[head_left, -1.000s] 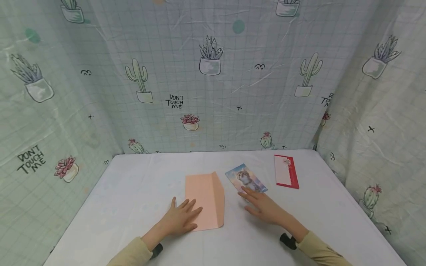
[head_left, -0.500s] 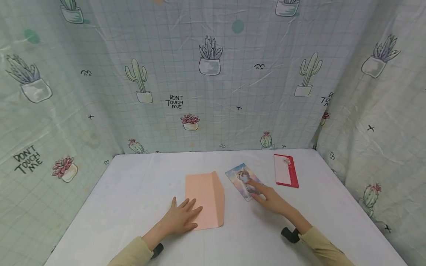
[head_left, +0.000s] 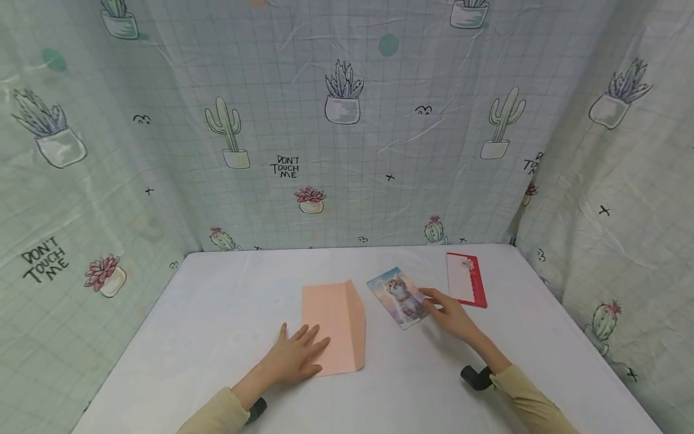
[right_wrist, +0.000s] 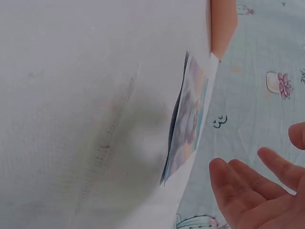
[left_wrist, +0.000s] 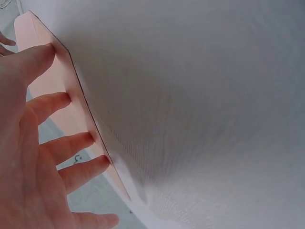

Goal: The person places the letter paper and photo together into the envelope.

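A peach envelope (head_left: 328,325) lies on the white table with its flap unfolded to the right. My left hand (head_left: 295,355) rests on its lower left part, fingers spread; the left wrist view shows those fingertips pressing along the envelope's edge (left_wrist: 62,67). To the right lies a card with a kitten picture (head_left: 398,298), set at a slant. My right hand (head_left: 450,316) is at the card's right edge, its fingers loosely bent. In the right wrist view this hand (right_wrist: 257,191) appears apart from the card (right_wrist: 186,124), with nothing between thumb and fingers.
A red and pale pink card with a small flower (head_left: 466,280) lies at the back right, just beyond my right hand. The white table (head_left: 233,295) ends at a hanging cloth (head_left: 271,132) printed with potted plants, which also closes both sides.
My right hand has moved off the kitten card's face, rightward to its right edge, uncovering most of the picture. The card and my left hand on the envelope stay in place.
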`<state>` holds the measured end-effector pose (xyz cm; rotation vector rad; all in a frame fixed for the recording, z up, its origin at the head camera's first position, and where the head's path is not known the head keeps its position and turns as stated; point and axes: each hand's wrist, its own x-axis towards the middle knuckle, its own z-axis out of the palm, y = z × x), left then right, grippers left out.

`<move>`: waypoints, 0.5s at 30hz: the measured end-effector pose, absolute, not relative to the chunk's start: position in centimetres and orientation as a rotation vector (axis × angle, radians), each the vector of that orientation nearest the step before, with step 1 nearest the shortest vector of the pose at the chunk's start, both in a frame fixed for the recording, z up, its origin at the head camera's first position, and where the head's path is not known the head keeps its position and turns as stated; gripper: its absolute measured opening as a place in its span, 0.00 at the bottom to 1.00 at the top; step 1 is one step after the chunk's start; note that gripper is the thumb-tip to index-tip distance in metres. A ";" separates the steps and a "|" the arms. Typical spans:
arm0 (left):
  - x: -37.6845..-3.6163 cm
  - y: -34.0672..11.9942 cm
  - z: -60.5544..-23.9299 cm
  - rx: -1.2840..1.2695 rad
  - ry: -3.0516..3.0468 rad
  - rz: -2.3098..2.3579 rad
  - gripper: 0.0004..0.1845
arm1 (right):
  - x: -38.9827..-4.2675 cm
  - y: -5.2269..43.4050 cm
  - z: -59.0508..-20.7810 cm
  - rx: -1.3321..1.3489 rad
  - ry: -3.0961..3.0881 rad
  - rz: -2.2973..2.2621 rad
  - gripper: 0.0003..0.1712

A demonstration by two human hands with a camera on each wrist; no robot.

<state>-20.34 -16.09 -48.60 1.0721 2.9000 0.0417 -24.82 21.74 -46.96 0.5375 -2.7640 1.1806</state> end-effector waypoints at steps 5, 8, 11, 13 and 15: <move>-20.3 -16.1 -48.6 1.079 2.898 0.028 0.29 | -25.1 22.1 -47.0 0.448 -2.782 1.192 0.21; -20.3 -16.1 -48.5 1.079 2.900 0.020 0.29 | -25.3 22.2 -46.8 0.357 -2.822 1.223 0.21; -20.2 -16.0 -48.3 1.071 2.899 0.035 0.29 | -25.6 22.2 -46.8 0.281 -2.847 1.260 0.20; -20.1 -16.0 -48.2 1.067 2.898 0.046 0.29 | -25.8 22.3 -46.9 0.257 -2.855 1.281 0.20; -20.0 -16.0 -48.2 1.060 2.898 0.050 0.29 | -26.1 22.4 -47.0 0.228 -2.869 1.310 0.20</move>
